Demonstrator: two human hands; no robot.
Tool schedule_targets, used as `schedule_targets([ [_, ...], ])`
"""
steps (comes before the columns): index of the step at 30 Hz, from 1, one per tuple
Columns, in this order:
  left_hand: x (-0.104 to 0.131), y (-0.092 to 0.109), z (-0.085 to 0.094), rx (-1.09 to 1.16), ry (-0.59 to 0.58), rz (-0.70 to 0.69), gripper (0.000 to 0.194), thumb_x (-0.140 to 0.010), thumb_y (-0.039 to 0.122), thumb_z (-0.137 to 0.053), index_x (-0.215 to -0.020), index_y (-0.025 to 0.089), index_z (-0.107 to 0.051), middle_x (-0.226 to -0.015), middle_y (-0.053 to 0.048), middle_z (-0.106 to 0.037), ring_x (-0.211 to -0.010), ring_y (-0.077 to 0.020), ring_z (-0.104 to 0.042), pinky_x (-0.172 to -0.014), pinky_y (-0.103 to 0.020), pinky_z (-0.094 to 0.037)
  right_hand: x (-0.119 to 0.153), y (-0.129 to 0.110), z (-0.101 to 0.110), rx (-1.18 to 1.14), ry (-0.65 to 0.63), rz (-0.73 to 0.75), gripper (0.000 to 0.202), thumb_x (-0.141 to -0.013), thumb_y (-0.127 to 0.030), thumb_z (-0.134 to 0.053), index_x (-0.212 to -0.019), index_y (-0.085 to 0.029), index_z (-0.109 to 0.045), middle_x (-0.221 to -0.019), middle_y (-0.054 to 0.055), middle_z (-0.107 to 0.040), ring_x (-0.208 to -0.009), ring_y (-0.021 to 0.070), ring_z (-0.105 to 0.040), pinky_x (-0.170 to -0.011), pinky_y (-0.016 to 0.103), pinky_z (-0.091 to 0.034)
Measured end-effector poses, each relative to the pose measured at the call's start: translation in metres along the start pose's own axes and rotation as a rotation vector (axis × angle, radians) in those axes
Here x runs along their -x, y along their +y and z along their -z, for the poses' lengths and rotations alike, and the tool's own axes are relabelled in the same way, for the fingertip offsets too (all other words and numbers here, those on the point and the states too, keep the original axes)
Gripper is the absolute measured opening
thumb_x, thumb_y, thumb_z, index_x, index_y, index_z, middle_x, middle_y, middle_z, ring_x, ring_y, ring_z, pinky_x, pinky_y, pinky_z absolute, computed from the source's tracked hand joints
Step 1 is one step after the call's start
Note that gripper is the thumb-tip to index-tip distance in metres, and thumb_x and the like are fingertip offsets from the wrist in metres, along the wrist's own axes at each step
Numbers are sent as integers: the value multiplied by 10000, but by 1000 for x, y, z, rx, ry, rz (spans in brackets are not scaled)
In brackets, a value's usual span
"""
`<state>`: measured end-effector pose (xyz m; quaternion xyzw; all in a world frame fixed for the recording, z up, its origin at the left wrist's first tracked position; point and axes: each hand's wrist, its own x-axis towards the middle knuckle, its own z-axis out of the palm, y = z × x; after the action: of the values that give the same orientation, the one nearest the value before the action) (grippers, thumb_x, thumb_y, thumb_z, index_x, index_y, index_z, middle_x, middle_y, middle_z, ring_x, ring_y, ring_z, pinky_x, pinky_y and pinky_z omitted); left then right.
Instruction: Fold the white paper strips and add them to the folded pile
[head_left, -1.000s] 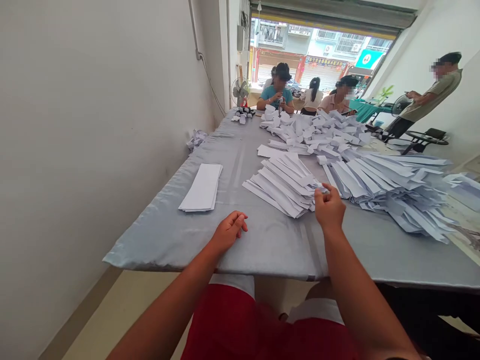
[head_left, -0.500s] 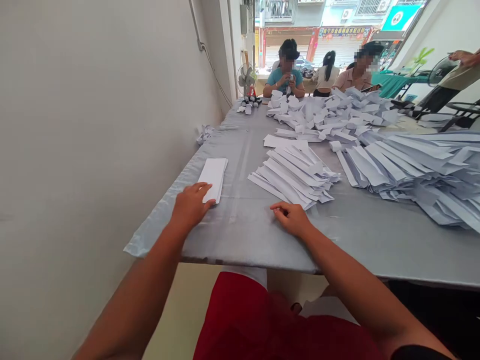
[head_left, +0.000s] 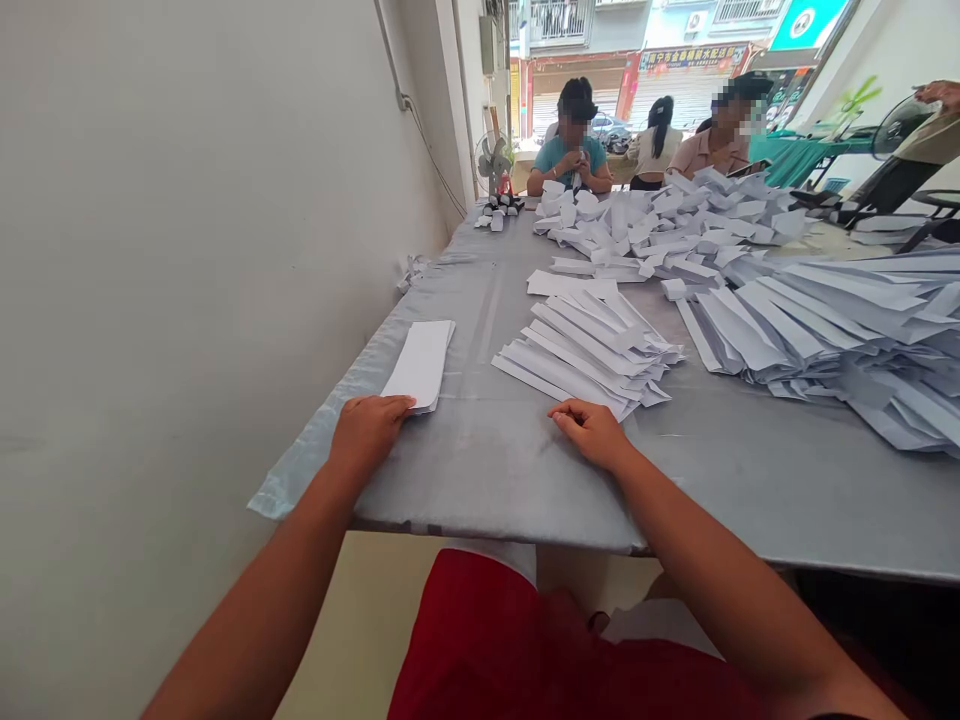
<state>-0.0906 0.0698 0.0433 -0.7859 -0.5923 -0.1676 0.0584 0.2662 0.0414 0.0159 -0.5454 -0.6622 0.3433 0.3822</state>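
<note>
A neat stack of white paper strips (head_left: pixel 420 362) lies on the left part of the table. My left hand (head_left: pixel 366 432) is at its near-left corner, fingers together and closed on the paper's edge; the thumb is mostly hidden. My right hand (head_left: pixel 592 430) rests on the cloth with curled fingers, thumb close to the forefinger, and nothing visible in it. Just beyond the right hand, a fanned pile of folded white paper strips (head_left: pixel 585 350) spreads out, close to the knuckles.
Grey cloth covers the table (head_left: pixel 480 480). More paper strips (head_left: pixel 810 330) lie to the right, and a heap of folded paper pieces (head_left: pixel 645 225) covers the far end. Small black-and-white items (head_left: pixel 499 210) sit far left. A wall (head_left: pixel 187 250) borders the left. Several people are beyond.
My left hand has drawn back toward me to the stack's near corner, and its fingers have come together. My right hand has shifted slightly right, its fingers more closed.
</note>
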Motion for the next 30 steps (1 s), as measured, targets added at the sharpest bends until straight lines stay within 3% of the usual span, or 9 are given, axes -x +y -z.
schedule_targets([
  [3,6,19,5,-8,47,-24,267,-902,272,-523,-932,292,-788,-1009,-51,-801,-935,-284,-717,-835,-396,-454,-2,2,2,21,-2,-10,302,-823,-429,-552,-879,-212,-754,-589,-34,-568,-563,143,-481,-584,274,-367],
  [7,6,32,5,-44,13,18,272,-900,294,-523,-870,267,-791,-963,-75,-803,-892,-313,-721,-780,-416,-445,-3,2,3,64,-24,-15,262,-823,-405,-572,-857,-220,-755,-595,-27,-592,-574,149,-509,-591,274,-379],
  [11,-3,15,4,-48,20,69,301,-912,272,-490,-902,244,-790,-1031,-101,-794,-947,-330,-719,-768,-427,-450,-3,3,3,60,-38,-6,271,-829,-413,-559,-860,-221,-749,-611,-22,-603,-581,151,-518,-584,271,-376],
  [15,-8,-5,6,21,-31,33,239,-894,354,-568,-828,277,-784,-994,-65,-799,-935,-306,-717,-771,-396,-456,-3,5,3,71,-50,13,285,-828,-436,-558,-859,-223,-745,-603,-26,-591,-574,146,-493,-583,269,-368],
  [18,-5,-1,12,63,-29,25,265,-919,364,-546,-840,260,-777,-1007,-73,-793,-943,-314,-711,-769,-400,-438,-3,6,3,74,-53,2,294,-823,-448,-559,-860,-222,-742,-629,-20,-606,-594,148,-497,-597,271,-375],
  [22,11,41,16,124,32,-39,280,-964,359,-498,-891,261,-750,-992,-72,-778,-966,-291,-686,-838,-403,-410,0,3,4,82,-54,1,301,-833,-445,-555,-879,-218,-746,-632,-14,-592,-612,151,-498,-609,274,-391],
  [27,28,118,-4,339,-154,-168,323,-972,402,-514,-734,236,-654,-740,-75,-687,-763,-236,-626,-822,-373,-408,7,-5,1,-8,-199,168,391,-830,-530,-646,-1065,-232,-739,-718,-8,-610,-615,137,-489,-616,273,-420],
  [30,26,141,-21,430,-256,-179,291,-956,407,-546,-743,242,-656,-726,-67,-675,-746,-234,-617,-793,-358,-424,9,-4,-4,-23,-294,331,415,-793,-565,-727,-1046,-237,-752,-878,39,-661,-687,149,-528,-652,285,-449],
])
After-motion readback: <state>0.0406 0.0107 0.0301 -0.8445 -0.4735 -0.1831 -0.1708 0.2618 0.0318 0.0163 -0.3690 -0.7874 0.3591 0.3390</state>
